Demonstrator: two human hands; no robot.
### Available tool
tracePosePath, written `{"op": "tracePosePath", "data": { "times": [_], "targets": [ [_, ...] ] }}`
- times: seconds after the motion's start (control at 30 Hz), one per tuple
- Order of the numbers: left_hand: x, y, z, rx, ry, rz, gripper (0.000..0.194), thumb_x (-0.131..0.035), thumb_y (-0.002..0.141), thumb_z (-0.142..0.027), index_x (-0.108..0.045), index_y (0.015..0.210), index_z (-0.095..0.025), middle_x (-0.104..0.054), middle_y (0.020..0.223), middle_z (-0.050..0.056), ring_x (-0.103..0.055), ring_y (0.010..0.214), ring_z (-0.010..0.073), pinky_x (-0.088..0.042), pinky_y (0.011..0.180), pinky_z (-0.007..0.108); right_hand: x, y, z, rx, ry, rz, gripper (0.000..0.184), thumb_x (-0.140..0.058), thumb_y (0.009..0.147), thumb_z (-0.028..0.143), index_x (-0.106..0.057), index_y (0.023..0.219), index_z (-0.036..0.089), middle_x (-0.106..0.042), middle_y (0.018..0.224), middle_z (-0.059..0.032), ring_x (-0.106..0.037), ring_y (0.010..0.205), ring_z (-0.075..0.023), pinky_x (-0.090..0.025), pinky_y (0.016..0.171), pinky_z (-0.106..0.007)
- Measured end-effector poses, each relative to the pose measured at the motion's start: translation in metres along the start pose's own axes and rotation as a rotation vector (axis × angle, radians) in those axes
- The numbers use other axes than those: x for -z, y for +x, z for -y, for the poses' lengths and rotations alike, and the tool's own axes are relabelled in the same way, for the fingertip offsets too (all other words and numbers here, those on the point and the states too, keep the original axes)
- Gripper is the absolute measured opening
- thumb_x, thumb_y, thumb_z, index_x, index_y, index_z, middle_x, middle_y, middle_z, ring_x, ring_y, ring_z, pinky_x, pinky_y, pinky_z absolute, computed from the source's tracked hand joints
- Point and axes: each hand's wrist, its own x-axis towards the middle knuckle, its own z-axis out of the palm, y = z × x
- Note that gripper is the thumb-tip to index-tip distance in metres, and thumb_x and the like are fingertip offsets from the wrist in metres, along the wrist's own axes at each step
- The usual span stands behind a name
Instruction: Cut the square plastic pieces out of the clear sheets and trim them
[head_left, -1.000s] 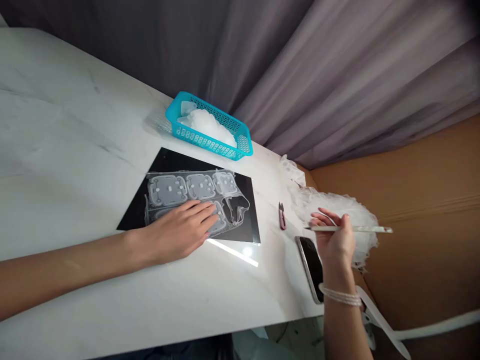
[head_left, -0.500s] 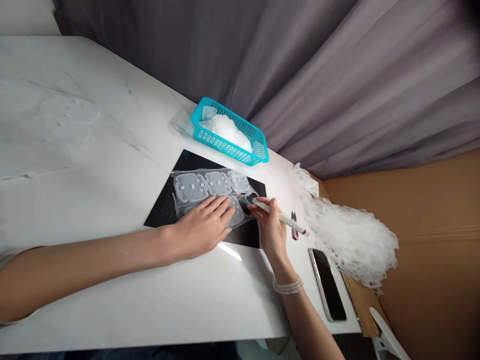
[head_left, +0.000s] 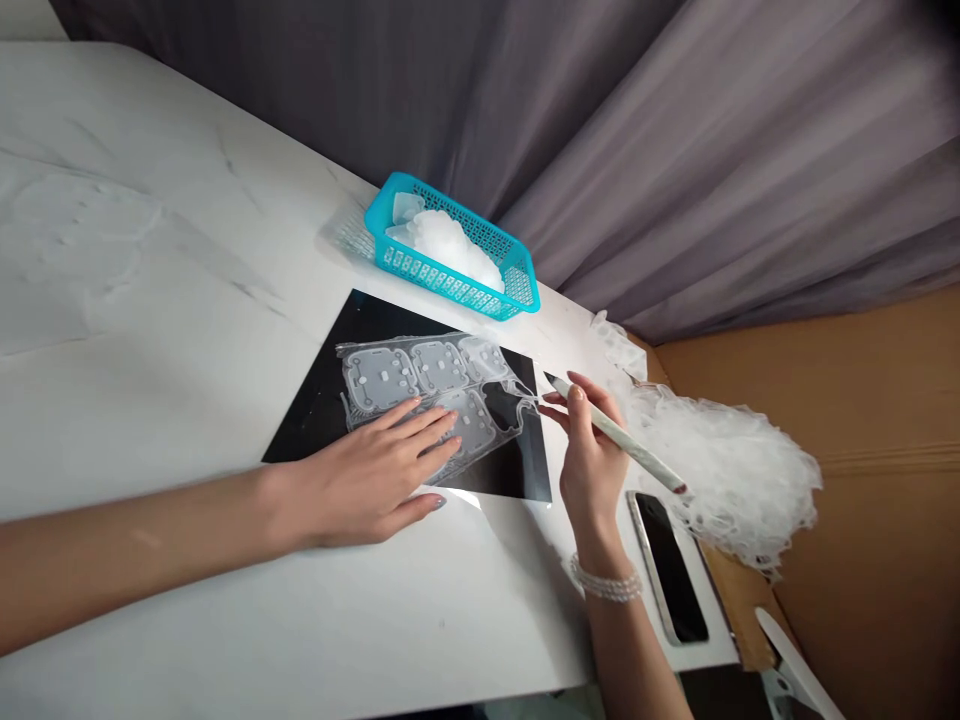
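Note:
A clear plastic sheet with rounded square panels [head_left: 381,378] lies on a black mat [head_left: 315,400]. My left hand [head_left: 375,470] rests flat on the sheet's lower left part, fingers stretched and slightly spread, covering some panels. My right hand [head_left: 592,440] is closed around a pale pen-shaped tool [head_left: 636,447], its dark tip pointing up and left, clear of the sheet. My right fingertips also meet a thin torn strip at the sheet's right end, beside a gap where the black mat shows through. Whether they pinch that strip is hard to tell.
A turquoise basket [head_left: 450,285] holding white translucent pieces stands behind the mat. To the right lies a large heap of stringy clear plastic scraps [head_left: 735,470], with a phone [head_left: 667,570] in front of it. More translucent sheets [head_left: 75,240] lie at the far left.
My right hand has moved right, lifting the tool's tip away from the sheet, and a strip at the sheet's right end now stretches toward it. My left hand stays on the sheet.

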Motion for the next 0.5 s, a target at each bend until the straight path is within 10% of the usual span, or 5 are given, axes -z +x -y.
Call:
{"op": "tracePosePath", "data": {
  "times": [0.5],
  "targets": [
    [0.014, 0.000, -0.019, 0.064, 0.267, -0.011, 0.042, -0.042, 0.097, -0.027, -0.061, 0.123, 0.000, -0.063, 0.130, 0.026, -0.058, 0.125, 0.0373, -0.045, 0.104, 0.047, -0.021, -0.060, 0.024, -0.030, -0.172, 0.549, 0.023, -0.056, 0.097, 0.035, -0.074, 0.102, 0.021, -0.077, 0.094, -0.0066, -0.073, 0.083, -0.0208, -0.058, 0.074, -0.032]
  ]
}}
